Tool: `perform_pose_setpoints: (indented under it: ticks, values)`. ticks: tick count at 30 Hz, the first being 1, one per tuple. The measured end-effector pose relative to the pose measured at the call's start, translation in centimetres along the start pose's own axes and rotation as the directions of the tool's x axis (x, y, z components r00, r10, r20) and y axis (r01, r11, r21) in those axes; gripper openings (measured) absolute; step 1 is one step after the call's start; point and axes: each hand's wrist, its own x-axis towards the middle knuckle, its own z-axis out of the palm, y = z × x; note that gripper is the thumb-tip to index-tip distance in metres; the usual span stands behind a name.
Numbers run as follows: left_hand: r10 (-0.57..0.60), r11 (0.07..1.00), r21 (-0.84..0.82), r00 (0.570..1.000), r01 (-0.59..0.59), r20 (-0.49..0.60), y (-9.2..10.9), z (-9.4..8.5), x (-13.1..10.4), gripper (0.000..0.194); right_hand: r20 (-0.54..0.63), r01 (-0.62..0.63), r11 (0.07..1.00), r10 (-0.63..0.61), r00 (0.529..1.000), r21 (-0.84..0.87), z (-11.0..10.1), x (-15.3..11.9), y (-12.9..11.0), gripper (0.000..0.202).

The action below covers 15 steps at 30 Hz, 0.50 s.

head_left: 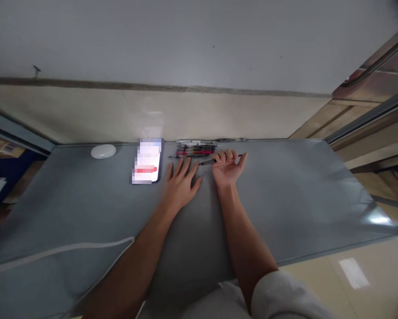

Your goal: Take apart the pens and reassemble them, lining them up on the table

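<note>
Grey surface (301,190): I read left hand (179,186) spread, palm down; right hand (227,172) curled around a dark pen (207,162), tip pointing left. Pens (197,152) just beyond left hand could roll if it nudges them.

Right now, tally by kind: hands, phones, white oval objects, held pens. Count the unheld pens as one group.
Hands: 2, left hand and right hand
Phone: 1
White oval object: 1
Held pen: 1, in the right hand
Unheld pen group: 1, too blurred to count singly
Total: 6
</note>
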Motion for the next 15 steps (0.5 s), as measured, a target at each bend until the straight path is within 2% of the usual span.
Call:
perform_pose_setpoints:
  ticks: [4,7,10,15]
  values:
    - [0.009,0.999,-0.039,0.994,-0.013,-0.105,0.0,-0.2,0.5,0.044,0.075,-0.054,0.998,0.052,0.996,0.028,0.2,-0.5,0.5,0.046]
    - [0.039,0.996,-0.073,0.988,-0.051,-0.151,0.4,-0.5,1.1,0.041,0.060,-0.068,0.996,0.071,0.996,-0.063,0.6,-1.2,0.8,0.046]
    - [0.069,0.992,-0.094,0.985,-0.084,-0.155,0.8,-0.9,1.4,0.035,0.014,-0.034,0.980,0.038,0.999,-0.198,1.0,-1.7,0.9,0.047]
    - [0.088,0.989,-0.104,0.984,-0.105,-0.153,0.6,-0.9,1.2,0.030,0.003,0.007,0.946,-0.007,1.000,-0.324,0.9,-1.6,0.7,0.043]
